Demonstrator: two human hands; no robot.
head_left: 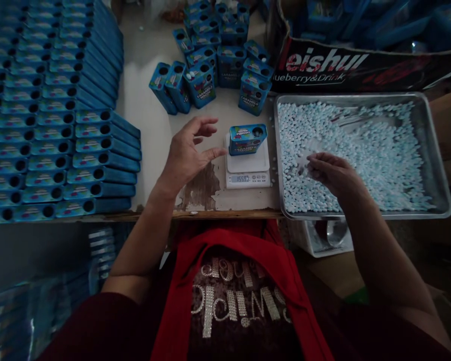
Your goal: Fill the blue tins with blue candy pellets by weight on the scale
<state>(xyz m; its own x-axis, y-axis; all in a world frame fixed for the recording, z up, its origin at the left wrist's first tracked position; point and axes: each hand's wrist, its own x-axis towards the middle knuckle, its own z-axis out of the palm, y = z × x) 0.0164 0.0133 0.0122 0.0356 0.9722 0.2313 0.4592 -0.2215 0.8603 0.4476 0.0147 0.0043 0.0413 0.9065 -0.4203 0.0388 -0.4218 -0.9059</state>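
Blue container (248,140) upright on scale (248,180), near table edge (225,214); open room left. Left hand (193,148) spread wide, holding nothing. Right hand (332,173) among pellets (383,165) in tray (445,193); fingertips murky (311,158), grip I cannot tell.

Looks like a small packing workshop. Shows matching blue boxes (52,105) stacked in long rows at left, a metal tray (441,200) spread with small pale pieces (391,160) at right, and a digital scale (248,165) between them on a worn counter (146,140). Includes a printed carton (383,70) at far right and a red apron (233,238) near.
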